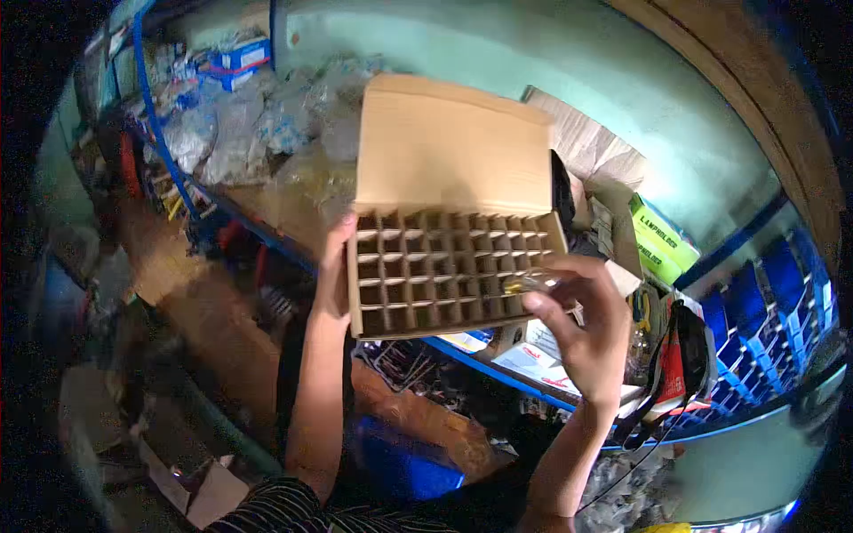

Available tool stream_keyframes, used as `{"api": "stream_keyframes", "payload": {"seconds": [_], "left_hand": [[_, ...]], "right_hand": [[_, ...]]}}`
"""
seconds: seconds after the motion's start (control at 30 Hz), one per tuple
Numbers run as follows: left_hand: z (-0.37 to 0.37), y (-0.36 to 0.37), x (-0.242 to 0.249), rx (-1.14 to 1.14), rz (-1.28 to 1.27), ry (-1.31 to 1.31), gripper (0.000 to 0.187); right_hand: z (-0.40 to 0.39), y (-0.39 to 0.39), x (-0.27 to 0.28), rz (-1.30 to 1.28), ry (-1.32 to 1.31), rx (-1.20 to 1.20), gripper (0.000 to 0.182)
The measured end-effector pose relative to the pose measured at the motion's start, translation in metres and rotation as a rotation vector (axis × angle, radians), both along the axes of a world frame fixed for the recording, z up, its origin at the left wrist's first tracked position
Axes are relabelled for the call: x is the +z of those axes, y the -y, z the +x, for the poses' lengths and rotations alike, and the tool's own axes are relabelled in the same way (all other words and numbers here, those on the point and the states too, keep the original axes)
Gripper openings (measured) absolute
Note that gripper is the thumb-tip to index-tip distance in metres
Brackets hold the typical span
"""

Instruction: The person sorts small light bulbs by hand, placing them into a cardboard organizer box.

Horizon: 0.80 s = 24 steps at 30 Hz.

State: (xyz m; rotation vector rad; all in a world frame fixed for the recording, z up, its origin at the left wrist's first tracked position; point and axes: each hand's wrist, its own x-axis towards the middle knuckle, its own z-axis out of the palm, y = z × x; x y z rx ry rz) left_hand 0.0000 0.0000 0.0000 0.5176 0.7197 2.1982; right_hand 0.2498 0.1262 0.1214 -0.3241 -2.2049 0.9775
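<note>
An open cardboard box (455,147) with its lid folded back is held up in front of me. Crossed cardboard dividers (449,266) split its inside into many small cells. My left hand (336,266) grips the box's left side, thumb at the upper edge. Over the lower right cells, my right hand (582,311) pinches a small clear piece (524,284) with a yellowish end. What the piece is, I cannot tell.
Clear plastic bags (240,133) and a blue box (240,58) lie on the shelf at the back left. At right are green lampholder boxes (662,240), a red and black bag (677,360) and blue bins (764,311). A blue container (404,457) sits below.
</note>
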Motion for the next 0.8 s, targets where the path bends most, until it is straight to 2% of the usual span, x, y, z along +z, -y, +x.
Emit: {"api": "stream_keyframes", "payload": {"seconds": [0.03, 0.07, 0.1, 0.17, 0.27, 0.3, 0.37, 0.4, 0.5, 0.57, 0.63, 0.67, 0.73, 0.77, 0.8], "left_hand": [[0.017, -0.008, -0.001, -0.037, 0.051, 0.058, 0.058], [0.034, -0.015, -0.006, -0.033, 0.104, 0.099, 0.057], [0.007, 0.023, -0.022, -0.012, 0.064, 0.162, 0.055], [0.019, 0.021, -0.023, 0.035, 0.032, 0.139, 0.056], [0.013, 0.025, -0.016, 0.25, -0.2, -0.143, 0.058], [0.012, 0.027, -0.018, 0.208, -0.179, -0.108, 0.055], [0.011, 0.027, -0.019, 0.265, -0.212, -0.117, 0.052], [0.012, 0.028, -0.019, 0.243, -0.223, -0.113, 0.051], [0.012, 0.033, -0.016, 0.212, -0.277, -0.112, 0.051], [0.01, 0.034, -0.015, 0.237, -0.346, -0.124, 0.051], [0.0, 0.035, -0.03, 0.321, -0.45, -0.222, 0.052], [-0.002, 0.036, -0.031, 0.326, -0.451, -0.229, 0.052], [0.0, 0.035, -0.025, 0.36, -0.463, -0.215, 0.05], [-0.003, 0.039, -0.023, 0.355, -0.561, -0.284, 0.049], [-0.007, 0.032, -0.041, 0.372, -0.507, -0.222, 0.048]], "right_hand": [[-0.002, 0.002, 0.009, 0.024, 0.064, 0.022, 0.031], [-0.008, -0.001, 0.015, 0.173, 0.087, 0.1, 0.033], [-0.059, 0.025, -0.007, 0.197, 0.107, 0.184, 0.035], [-0.096, 0.022, -0.008, 0.35, 0.135, 0.301, 0.031], [-0.148, 0.028, -0.001, 0.565, 0.214, 0.393, 0.026], [-0.158, 0.029, -0.003, 0.604, 0.243, 0.394, 0.026], [-0.17, 0.031, -0.011, 0.666, 0.305, 0.376, 0.025], [-0.176, 0.028, -0.014, 0.688, 0.322, 0.435, 0.028], [-0.177, 0.033, -0.013, 0.658, 0.333, 0.41, 0.031], [-0.163, 0.027, -0.006, 0.649, 0.284, 0.257, 0.03], [-0.128, 0.026, 0.018, 0.515, 0.326, 0.029, 0.027], [-0.103, 0.017, 0.02, 0.518, 0.284, -0.143, 0.025], [-0.055, -0.012, 0.011, 0.308, 0.109, -0.399, 0.022], [-0.024, -0.031, 0.01, 0.316, 0.153, -0.515, 0.022], [0.008, -0.055, 0.007, 0.281, 0.22, -0.588, 0.023]]}}
